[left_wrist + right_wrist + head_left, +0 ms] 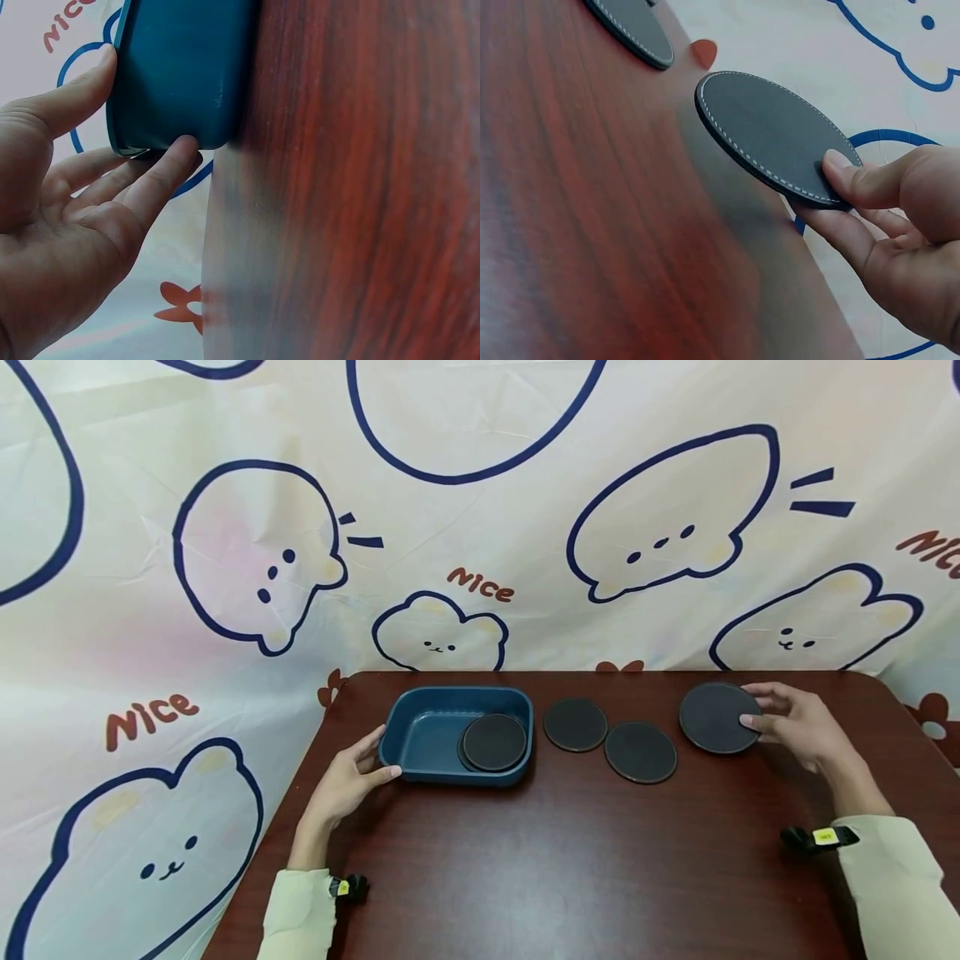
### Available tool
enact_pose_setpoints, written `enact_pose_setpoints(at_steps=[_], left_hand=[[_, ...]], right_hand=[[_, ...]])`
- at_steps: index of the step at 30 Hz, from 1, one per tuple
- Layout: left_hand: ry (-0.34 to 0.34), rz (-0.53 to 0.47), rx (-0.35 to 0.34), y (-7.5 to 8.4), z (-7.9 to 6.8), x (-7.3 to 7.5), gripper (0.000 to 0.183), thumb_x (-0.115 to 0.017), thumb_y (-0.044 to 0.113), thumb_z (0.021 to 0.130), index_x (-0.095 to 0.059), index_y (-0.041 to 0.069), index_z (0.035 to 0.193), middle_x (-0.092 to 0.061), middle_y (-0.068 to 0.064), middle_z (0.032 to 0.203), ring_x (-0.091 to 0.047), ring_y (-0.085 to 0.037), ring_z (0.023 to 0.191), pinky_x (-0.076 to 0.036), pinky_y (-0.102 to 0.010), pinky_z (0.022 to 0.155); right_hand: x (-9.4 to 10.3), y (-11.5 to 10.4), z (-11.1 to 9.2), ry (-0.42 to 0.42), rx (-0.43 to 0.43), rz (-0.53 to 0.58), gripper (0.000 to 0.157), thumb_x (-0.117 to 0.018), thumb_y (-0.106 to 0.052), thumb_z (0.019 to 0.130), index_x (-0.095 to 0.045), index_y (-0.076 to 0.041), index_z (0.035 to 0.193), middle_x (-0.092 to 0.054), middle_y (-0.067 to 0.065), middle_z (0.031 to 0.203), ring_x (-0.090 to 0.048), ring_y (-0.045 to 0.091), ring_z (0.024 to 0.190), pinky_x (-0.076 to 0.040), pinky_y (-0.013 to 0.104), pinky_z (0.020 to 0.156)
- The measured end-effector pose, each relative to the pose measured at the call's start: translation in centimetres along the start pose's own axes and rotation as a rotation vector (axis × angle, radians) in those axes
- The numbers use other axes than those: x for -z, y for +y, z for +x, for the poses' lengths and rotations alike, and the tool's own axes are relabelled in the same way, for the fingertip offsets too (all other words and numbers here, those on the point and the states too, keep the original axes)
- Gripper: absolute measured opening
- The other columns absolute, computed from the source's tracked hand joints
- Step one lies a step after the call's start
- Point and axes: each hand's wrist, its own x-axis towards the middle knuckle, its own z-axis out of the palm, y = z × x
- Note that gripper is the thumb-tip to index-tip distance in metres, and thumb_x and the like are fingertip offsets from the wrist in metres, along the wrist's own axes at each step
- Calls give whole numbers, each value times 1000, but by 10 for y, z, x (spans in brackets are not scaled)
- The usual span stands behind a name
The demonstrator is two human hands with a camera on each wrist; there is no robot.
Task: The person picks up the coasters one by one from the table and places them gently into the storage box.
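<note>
My right hand (pixel 798 722) pinches a round black coaster (pixel 718 718) by its right edge, thumb on top and fingers beneath. In the right wrist view this coaster (pixel 772 139) shows pale stitching round its rim and is held tilted above the table. At the left, my left hand (pixel 348 781) holds the end of a blue rectangular container (pixel 423 775), thumb at the near corner and fingers at the far side. The wrist view shows the thumb on the container's rim (pixel 120 75). Inside, at the right end, black coasters (pixel 495 743) lie stacked.
Two more black coasters, one (pixel 575 724) close to the container and another (pixel 641 752) beside it, lie on the dark brown table (pixel 555 868). Behind the table's far edge hangs a white cloth (pixel 540 543) with cartoon bears.
</note>
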Motion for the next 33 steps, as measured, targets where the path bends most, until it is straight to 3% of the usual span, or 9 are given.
enact_pose_setpoints(at_steps=[3,5,10,15,23,33], left_hand=[[-2,3,-2,0,1,-1,84,-75,15,103,-27,9,171,-41,-25,169,-49,-44,151,-52,-53,112],[-1,9,4,-1,1,-1,84,-75,15,103,-27,9,171,-41,-25,169,-49,-44,151,-52,-53,112],[2,18,26,-2,0,-2,84,-75,18,103,-27,11,171,-40,-24,170,-49,-44,151,-51,-54,113],[9,29,47,-2,-3,-2,83,-74,18,103,-27,12,172,-40,-24,170,-50,-45,150,-51,-56,113],[10,39,52,0,-2,-1,82,-73,16,104,-27,12,172,-40,-24,170,-51,-44,150,-52,-55,112],[12,54,27,2,0,-3,82,-73,15,104,-27,9,171,-41,-26,168,-52,-46,148,-53,-53,111]], right_hand=[[-1,5,-6,-7,-28,101,56,-74,-18,103,-49,-6,152,-65,-27,104,-71,1,87,-65,26,76],[-2,8,-9,-14,-50,158,52,-75,-19,103,-51,-12,149,-65,-31,102,-71,0,88,-64,25,77],[-3,8,-16,-34,-92,230,48,-74,-21,104,-51,-19,146,-67,-30,102,-72,1,88,-64,24,78],[-5,7,-21,-63,-81,325,42,-73,-15,104,-53,-23,140,-70,-27,105,-73,2,88,-64,24,75],[-2,8,-26,-91,-71,481,41,-72,-8,103,-54,-24,136,-73,-19,108,-75,3,90,-63,22,75],[-2,4,-35,-121,-108,569,43,-71,-8,103,-51,-20,140,-74,-16,109,-76,4,93,-64,22,78]])
